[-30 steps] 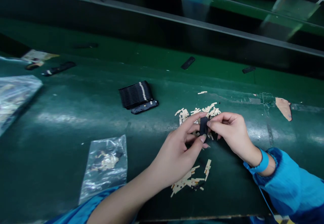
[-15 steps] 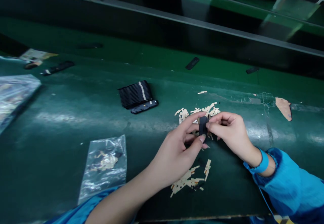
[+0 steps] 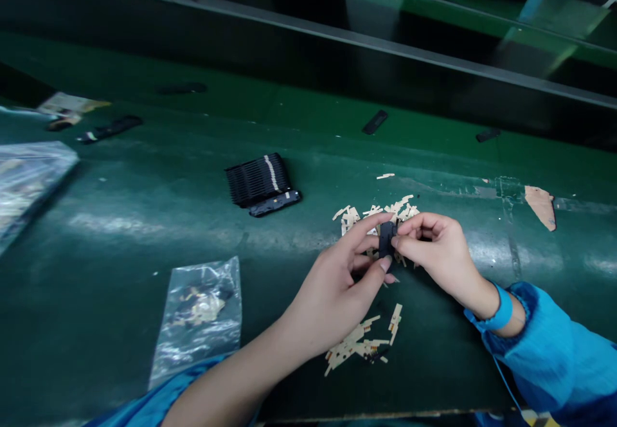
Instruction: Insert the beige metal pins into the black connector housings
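Between the thumb and fingers of my left hand [image 3: 344, 279] is a small black plastic part [image 3: 386, 239], held upright. My right hand [image 3: 436, 247] is closed in a pinch at that part's right edge, thumb tip touching it; whatever lies between those fingertips is too small to make out. Behind and below the fingers lies a pile of small cream-coloured strips [image 3: 351, 218], partly covered by my hands. A second heap of cream strips [image 3: 354, 345], some with orange-brown bits, is nearer the front edge, beside my left wrist.
Left of my hands sits a row of stacked black parts [image 3: 258, 181]. A clear plastic bag [image 3: 202, 311] with small pieces lies in front of it, and another bag [image 3: 29, 182] is at far left. Loose black parts [image 3: 375, 121] rest on the far green strip. A tan scrap [image 3: 540, 207] lies right.
The loose black parts on the far green strip have shifted a little to the right. Both hands stay almost in place, with the black part turned very slightly.
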A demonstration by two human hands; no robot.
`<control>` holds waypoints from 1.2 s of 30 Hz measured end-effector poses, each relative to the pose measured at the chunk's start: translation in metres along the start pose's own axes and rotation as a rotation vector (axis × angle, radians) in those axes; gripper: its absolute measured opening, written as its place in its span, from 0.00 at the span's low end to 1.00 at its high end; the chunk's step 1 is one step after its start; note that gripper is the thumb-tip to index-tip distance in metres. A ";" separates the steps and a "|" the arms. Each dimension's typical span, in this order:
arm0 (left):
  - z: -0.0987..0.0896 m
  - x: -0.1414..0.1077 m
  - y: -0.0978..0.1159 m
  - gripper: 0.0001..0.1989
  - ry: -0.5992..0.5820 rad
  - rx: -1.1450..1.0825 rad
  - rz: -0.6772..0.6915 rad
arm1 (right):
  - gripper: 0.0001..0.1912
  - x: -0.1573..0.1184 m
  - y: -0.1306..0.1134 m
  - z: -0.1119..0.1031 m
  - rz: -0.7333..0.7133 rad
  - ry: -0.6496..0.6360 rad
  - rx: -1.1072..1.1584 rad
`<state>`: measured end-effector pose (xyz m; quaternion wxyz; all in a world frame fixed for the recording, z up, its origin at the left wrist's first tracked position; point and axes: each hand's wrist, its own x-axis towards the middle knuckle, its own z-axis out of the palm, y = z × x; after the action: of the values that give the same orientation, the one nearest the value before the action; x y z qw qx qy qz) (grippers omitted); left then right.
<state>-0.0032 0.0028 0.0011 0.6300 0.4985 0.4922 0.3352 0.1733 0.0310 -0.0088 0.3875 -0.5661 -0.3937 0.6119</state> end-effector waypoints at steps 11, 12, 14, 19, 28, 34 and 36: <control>0.000 0.001 -0.005 0.26 0.008 -0.030 0.003 | 0.08 -0.001 0.002 0.000 -0.087 -0.032 -0.101; -0.001 0.001 -0.005 0.26 0.006 -0.029 0.003 | 0.09 0.000 0.002 -0.001 -0.091 -0.033 -0.099; -0.001 0.001 -0.004 0.26 0.002 -0.024 0.002 | 0.10 0.001 0.000 -0.003 -0.089 -0.037 -0.079; -0.005 -0.001 -0.001 0.26 -0.047 0.025 0.024 | 0.11 0.003 -0.005 -0.007 -0.011 -0.149 -0.001; -0.010 0.004 0.000 0.28 -0.101 -0.053 0.046 | 0.15 0.003 -0.007 -0.008 -0.058 -0.228 0.045; -0.009 0.008 -0.002 0.28 -0.069 -0.060 0.041 | 0.16 0.003 0.000 -0.009 -0.121 -0.186 -0.004; -0.009 0.009 -0.002 0.26 -0.055 -0.061 0.039 | 0.16 0.002 0.003 -0.008 -0.140 -0.169 0.007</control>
<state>-0.0094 0.0131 -0.0034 0.6516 0.4977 0.4543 0.3484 0.1815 0.0317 -0.0129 0.3966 -0.4822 -0.4616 0.6302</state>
